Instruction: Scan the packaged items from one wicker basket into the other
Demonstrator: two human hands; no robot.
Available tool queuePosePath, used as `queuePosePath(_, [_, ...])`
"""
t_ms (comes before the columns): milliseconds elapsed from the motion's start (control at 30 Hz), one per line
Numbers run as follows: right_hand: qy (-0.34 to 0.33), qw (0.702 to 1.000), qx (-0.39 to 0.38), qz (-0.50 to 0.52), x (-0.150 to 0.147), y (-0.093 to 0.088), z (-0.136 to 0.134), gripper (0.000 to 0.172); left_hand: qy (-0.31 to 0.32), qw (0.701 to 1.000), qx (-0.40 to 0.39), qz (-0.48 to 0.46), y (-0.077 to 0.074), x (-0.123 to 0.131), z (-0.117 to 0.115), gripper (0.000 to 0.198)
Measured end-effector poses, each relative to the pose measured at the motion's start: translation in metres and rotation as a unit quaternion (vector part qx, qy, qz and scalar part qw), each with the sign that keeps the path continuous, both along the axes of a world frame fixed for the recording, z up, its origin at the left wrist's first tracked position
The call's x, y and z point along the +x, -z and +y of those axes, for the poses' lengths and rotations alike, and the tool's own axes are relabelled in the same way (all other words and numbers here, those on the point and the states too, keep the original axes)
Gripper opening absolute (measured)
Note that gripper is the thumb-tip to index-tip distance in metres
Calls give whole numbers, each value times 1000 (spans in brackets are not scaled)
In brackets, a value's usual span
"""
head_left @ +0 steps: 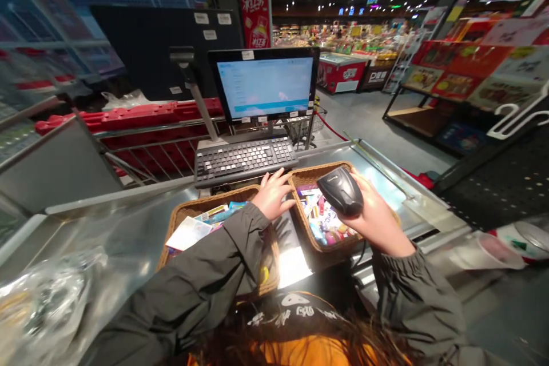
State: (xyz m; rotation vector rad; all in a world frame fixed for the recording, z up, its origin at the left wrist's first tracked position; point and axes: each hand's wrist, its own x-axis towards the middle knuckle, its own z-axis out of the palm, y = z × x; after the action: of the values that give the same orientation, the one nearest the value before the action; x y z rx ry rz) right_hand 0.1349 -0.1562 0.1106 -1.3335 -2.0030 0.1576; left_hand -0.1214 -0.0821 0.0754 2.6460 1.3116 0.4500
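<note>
My right hand (372, 217) grips a black handheld barcode scanner (341, 190) and holds it over the right wicker basket (309, 235), which is full of small colourful packets. My left hand (271, 194) reaches forward with its fingers spread, resting at the gap between the two baskets just below the keyboard (244, 159). The left wicker basket (182, 213) holds cards and flat packets. Both of my arms wear dark grey sleeves.
A lit monitor (265, 86) stands behind the keyboard on a steel checkout counter (128, 229). Clear plastic bags (47, 297) lie at the left. A metal rail and red barriers (141, 117) run behind. Store shelves (472, 63) and a freezer stand at the right.
</note>
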Motion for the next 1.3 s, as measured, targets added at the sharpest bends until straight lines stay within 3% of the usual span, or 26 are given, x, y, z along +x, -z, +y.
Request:
queuePosePath(333, [109,994,1,2,83,1,8,59,108,992,-32,61,20,123,63,24])
queuePosePath(633, [145,989,-4,27,128,15,18,60,133,984,-46,107,82,215,103,23])
queuePosePath(733, [148,989,-8,29,140,18,19,60,163,978,-61,113,93,235,103,30])
queuePosePath(867, [151,988,-17,27,149,20,22,55,202,973,-61,93,94,258,95,47])
queuePosePath(1000, [145,988,-19,39,152,22,27,56,146,983,-67,85,91,273,86,55])
queuePosePath(1167, [135,990,-23,46,154,25,32,57,106,990,-44,86,95,276,72,47])
queuePosePath(1300, [136,989,-31,40,156,30,32,56,113,984,-89,105,99,276,60,35])
